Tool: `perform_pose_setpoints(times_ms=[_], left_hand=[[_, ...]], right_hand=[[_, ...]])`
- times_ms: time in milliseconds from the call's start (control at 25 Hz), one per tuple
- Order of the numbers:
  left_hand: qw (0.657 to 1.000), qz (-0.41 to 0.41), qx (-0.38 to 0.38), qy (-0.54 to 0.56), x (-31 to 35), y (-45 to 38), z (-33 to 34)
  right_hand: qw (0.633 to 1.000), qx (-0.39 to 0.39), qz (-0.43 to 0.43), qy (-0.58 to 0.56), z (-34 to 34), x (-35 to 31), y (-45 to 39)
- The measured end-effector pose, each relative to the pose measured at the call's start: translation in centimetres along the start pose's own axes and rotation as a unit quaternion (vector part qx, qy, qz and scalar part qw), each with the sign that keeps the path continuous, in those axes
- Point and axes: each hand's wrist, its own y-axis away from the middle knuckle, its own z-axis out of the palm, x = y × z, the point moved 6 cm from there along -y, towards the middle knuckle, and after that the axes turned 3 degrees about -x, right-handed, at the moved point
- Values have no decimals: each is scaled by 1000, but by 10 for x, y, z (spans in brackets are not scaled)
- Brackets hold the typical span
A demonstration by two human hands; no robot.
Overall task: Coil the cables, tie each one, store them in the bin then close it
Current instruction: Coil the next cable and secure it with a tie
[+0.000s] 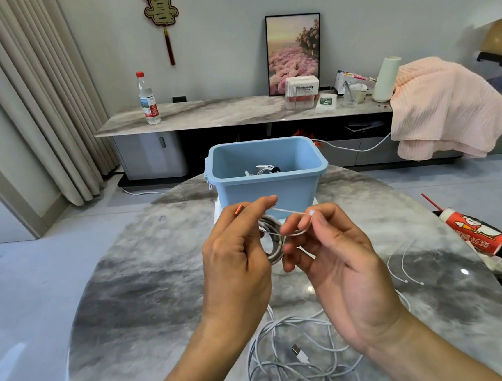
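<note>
While left hand [234, 252] grips coiled cable [274, 240], right fingers [304, 220] pinch tie [293, 233]

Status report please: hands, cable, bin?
Left hand grips coiled cable. Right hand pinches white tie around it. Blue bin open, cables inside. Loose cables waiting on table.

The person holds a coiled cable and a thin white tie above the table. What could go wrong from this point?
1. The left hand holds the coiled cable by only part of the loops; they may spring open before the tie, pinched by the right hand, is closed.
2. The loose cables lie tangled under the wrists and could be dragged along.
3. The bin is open and close behind; a quick move might knock it.
</note>
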Motion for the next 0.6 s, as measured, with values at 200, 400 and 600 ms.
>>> perform_pose_setpoints(times_ms=[200,400,600], left_hand=[[1000,-5,5,-8,-1,-1,-1],[1000,-5,4,-13,-1,0,-1],[1000,-4,4,-12,0,-1,0]], right_hand=[[1000,-4,-3,12,3,-1,0],[999,15,4,38,1,1,0],[999,18,4,37,1,0,0]])
